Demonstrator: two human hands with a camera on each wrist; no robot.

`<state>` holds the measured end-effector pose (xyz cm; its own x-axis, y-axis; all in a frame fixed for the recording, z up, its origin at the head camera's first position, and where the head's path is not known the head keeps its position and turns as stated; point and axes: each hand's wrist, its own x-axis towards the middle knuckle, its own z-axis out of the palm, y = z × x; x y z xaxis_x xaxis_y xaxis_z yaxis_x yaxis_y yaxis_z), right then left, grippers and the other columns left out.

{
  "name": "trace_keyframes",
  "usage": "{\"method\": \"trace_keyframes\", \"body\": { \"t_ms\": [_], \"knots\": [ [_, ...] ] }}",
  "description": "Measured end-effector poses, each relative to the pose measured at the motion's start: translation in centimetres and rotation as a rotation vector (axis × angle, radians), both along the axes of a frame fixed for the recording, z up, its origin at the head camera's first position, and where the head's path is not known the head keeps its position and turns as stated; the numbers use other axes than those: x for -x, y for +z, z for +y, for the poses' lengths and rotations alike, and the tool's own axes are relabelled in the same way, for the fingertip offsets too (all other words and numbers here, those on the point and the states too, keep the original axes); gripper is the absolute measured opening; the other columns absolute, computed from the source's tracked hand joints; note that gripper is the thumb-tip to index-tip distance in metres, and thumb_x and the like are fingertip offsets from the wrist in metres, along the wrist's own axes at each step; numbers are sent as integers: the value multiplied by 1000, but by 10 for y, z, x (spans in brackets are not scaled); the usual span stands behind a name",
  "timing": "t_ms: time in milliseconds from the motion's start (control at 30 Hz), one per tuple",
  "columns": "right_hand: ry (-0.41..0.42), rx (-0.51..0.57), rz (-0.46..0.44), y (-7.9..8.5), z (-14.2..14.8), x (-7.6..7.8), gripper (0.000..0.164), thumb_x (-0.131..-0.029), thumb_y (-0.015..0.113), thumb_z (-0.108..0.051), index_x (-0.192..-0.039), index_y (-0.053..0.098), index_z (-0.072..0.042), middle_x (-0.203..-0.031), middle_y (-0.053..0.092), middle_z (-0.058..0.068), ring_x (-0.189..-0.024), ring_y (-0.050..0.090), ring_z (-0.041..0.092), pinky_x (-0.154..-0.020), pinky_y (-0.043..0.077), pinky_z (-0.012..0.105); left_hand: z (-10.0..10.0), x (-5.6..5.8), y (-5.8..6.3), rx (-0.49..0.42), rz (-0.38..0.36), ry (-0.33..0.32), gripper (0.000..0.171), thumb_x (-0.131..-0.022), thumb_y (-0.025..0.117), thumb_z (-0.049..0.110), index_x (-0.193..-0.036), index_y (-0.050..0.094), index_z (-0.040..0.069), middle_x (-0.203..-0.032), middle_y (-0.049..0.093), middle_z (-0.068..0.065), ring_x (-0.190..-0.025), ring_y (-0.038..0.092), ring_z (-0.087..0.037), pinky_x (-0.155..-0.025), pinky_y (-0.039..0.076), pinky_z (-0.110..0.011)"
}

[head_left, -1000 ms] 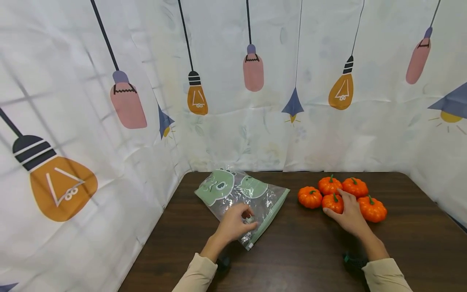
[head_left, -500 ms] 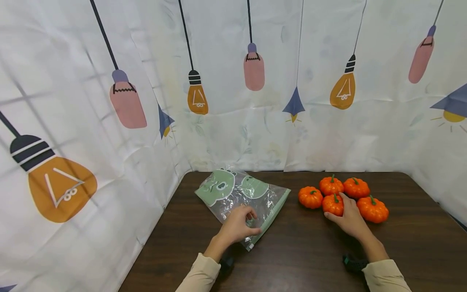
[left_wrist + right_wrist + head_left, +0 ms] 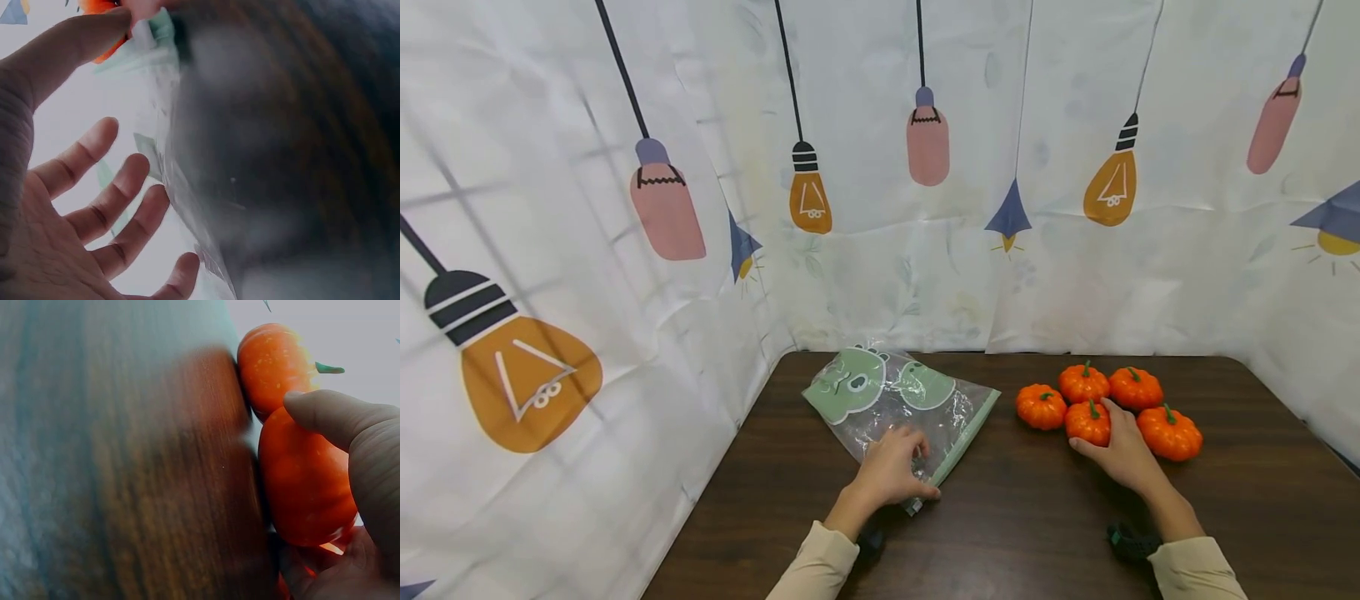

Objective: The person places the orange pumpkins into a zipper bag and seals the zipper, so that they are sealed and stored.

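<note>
The right hand [image 3: 1126,457] grips a ribbed orange pumpkin [image 3: 1086,425], centre-right; the left hand [image 3: 889,470], fingers parted and empty, overlaps a clear plastic bag [image 3: 917,387], lower centre, its green zip edge [image 3: 967,437] slanting upper right.

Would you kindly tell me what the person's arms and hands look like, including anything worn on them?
The left hand and right hand are ungloved. The left sleeve and right sleeve are plain pale beige, ending short of the wrists. A dark object shows by the left wrist; a dark band tinged green shows by the right. Finer details are unclear.
</note>
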<state>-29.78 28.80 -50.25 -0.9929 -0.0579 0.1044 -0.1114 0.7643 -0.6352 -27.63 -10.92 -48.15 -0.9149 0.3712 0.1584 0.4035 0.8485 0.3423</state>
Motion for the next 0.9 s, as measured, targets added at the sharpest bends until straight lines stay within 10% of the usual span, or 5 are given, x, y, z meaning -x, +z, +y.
{"method": "trace_keyframes", "body": {
  "t_ms": [900],
  "knots": [
    [-2,15,3,2,3,2,107,-90,73,-50,-154,16,14,-147,27,45,-125,42,58,-102,36,74,-6,4,2,69,77,-69,21,-74,81,26,-59,67,25,-72,54,12,-67,49,-6,-64,44,-25]
  ]
}}
